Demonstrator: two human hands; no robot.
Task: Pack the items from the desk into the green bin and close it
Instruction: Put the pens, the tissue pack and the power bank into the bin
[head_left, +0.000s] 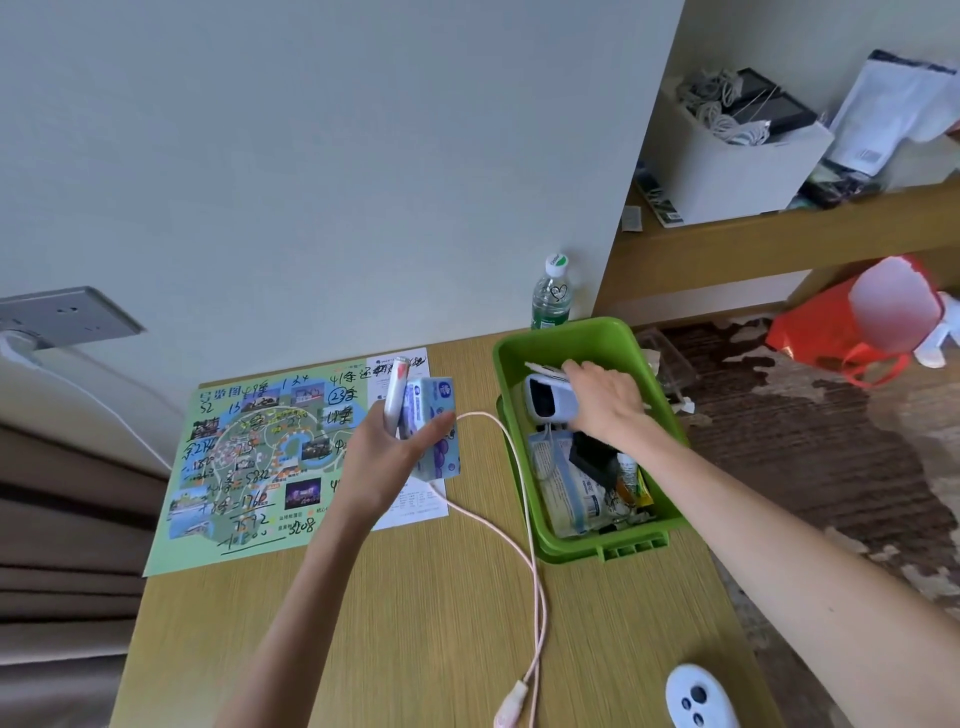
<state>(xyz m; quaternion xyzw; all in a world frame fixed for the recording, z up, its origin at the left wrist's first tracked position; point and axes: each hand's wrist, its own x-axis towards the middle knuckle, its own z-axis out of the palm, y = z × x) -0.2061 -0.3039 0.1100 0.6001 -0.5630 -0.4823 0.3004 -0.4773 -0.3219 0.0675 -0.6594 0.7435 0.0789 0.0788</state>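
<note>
Partly packed: bin filling, worktop not yet cleared

The green bin (587, 332) stands open at the worktop's right edge, with packets and tubes inside; the right hand (605, 395) reaches in, fingers curled over a white device (550, 402); the left hand (384, 457) grips a tissue pack (436, 415) and a white tube (395, 395) together above the map (244, 457); pink cable (524, 499), map, white remote (698, 696) and bottle (551, 296) are outside the bin; closing is not yet done.
</note>
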